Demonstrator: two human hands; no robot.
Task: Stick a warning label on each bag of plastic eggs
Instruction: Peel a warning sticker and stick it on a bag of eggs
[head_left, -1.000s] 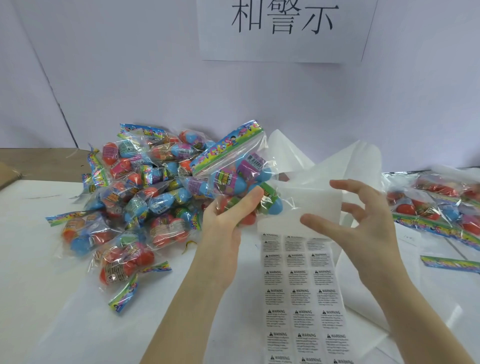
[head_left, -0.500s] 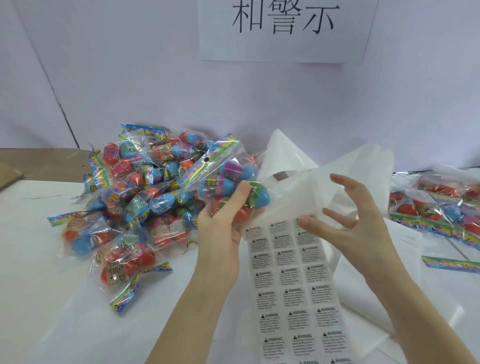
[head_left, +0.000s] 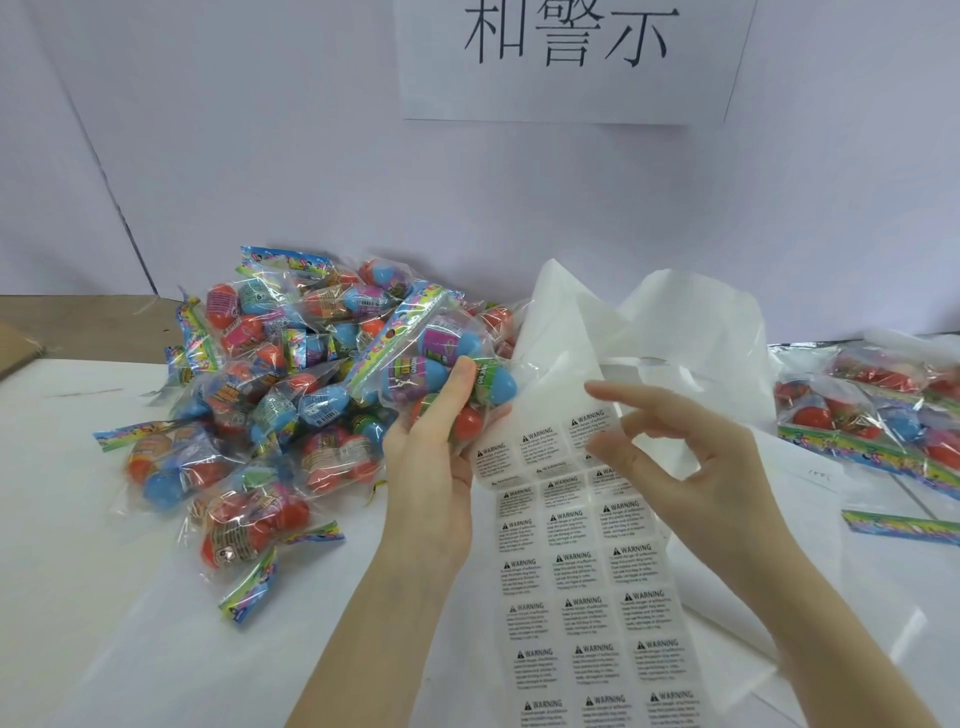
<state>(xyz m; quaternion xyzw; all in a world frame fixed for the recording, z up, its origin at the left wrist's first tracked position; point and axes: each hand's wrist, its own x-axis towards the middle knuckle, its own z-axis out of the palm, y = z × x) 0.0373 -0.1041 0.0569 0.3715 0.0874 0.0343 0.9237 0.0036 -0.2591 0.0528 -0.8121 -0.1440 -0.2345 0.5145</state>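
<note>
One white table. One heap of clear egg bags far left, too many to count. One three-column warning-label sheet. Your left hand grips one clear bag of coloured plastic eggs; your right hand, fingers relaxed, hovers over the sheet.

The white surface carries a heap of egg bags at centre left, a label sheet at lower centre, crumpled white paper behind it, and more bags at the right edge.

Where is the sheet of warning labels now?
In the head view, the label sheet lies on the table, centre-bottom, between the left hand and right hand.
</note>
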